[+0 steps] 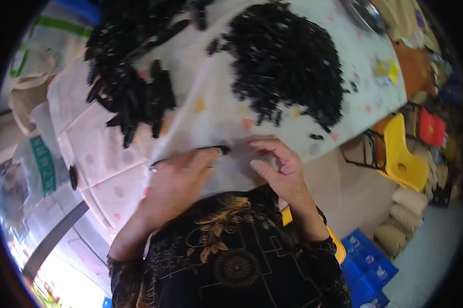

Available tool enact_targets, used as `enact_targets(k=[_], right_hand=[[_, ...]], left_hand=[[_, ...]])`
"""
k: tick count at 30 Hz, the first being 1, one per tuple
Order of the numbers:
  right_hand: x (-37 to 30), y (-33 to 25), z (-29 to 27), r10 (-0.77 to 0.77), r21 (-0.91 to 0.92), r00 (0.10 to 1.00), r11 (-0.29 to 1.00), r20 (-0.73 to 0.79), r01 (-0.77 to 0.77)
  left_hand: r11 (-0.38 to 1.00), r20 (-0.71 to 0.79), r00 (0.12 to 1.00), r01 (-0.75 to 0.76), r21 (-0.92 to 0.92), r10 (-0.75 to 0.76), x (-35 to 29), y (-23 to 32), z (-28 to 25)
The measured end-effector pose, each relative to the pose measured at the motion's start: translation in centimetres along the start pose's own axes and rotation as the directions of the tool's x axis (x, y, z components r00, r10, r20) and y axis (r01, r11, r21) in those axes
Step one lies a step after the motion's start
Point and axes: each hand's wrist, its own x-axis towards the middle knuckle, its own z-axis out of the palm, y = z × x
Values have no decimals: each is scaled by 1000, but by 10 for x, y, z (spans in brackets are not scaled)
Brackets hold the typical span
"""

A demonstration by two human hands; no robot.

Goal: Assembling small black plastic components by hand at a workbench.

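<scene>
Patterned fabric (236, 267) lies below hands (181, 177) near slender strips (159, 95)

Table (216, 97), pale-covered: long black pieces (131, 97) lie heaped beyond the left hand (177, 177); short black pieces (293, 66) lie heaped beyond the right hand (282, 169).

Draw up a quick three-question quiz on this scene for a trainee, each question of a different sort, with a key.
1. Which hand stands open, with a gap between thumb and fingers?
2. Fill in the blank: the rounded pile of short black pieces lies to the ____ of the heap of longer black pieces.
3. The chair beyond the table's right side is: A) green, B) yellow, C) white.

Key:
1. The right hand; the left hand is closed over a dark object.
2. Right.
3. B.
</scene>
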Motion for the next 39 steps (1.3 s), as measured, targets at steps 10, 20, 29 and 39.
enact_targets(k=[10,20,29,39], right_hand=[[-32,6,-99,-318,-912,915,395,-248,-110],[-22,19,-73,51,112,896,994,-441,-2],[-22,2,-24,38,241,955,970,-295,36],[-12,6,17,36,513,970,853,-238,95]], left_hand=[[828,-288,953,230,511,-87,29,-50,-21],[990,-389,918,121,78,-82,12,-58,-15],[232,191,977,209,-950,-97,29,2,32],[160,247,959,268,-950,-137,32,4,51]])
